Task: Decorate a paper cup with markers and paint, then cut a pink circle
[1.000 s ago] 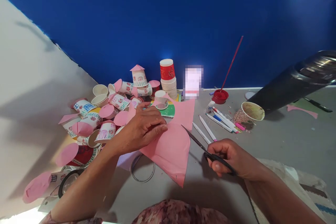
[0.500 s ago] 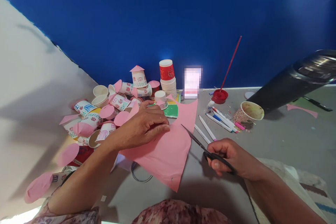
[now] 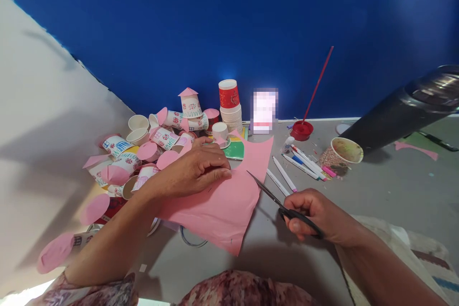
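Observation:
A large pink paper sheet [image 3: 218, 210] with curved cut-outs along its upper edge lies over the grey table. My left hand [image 3: 201, 167] is closed on the sheet's upper part, thumb and fingers together, the pinched edge partly hidden under the fingers. Black-handled scissors [image 3: 267, 192] are in my right hand [image 3: 308, 215], fingers wrapped round the handles. The blades look closed or nearly so, and their tip points up and left over the sheet's right part.
Decorated paper cups [image 3: 165, 138] with pink discs and cones crowd the left. Behind stands a cup stack [image 3: 231, 117]. Right of the sheet are markers [image 3: 304, 165], a red dish [image 3: 301, 130], a stained cup [image 3: 340, 153] and a dark bottle [image 3: 390, 114]. Wire rings [image 3: 193, 239] lie below the sheet.
The sheet's lower corner has shifted slightly up and left, and its top right corner slightly right. Both hands keep nearly the same places and grips.

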### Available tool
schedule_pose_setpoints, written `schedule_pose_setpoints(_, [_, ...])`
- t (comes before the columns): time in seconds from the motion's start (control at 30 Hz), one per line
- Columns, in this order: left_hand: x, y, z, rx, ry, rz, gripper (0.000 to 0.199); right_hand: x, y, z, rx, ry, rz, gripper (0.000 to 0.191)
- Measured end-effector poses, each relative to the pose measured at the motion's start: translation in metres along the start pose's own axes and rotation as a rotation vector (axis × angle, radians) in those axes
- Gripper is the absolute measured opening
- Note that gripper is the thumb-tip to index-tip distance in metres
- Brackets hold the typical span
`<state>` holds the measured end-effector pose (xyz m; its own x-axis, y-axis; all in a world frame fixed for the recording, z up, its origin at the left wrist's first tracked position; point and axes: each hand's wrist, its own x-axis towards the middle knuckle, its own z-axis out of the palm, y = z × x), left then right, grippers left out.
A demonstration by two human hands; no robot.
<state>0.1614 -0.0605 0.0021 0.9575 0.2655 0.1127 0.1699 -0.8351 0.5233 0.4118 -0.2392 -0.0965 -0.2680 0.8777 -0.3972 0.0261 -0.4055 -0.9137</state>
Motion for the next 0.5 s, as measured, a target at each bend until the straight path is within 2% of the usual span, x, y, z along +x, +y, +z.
schedule_pose_setpoints(0.5, [0.0064,-0.0088,-0.0092,-0.136,-0.124,0.028,0.03,-0.0007,0.0012,-0.0005,-0.015,-0.031,0.03,0.062])
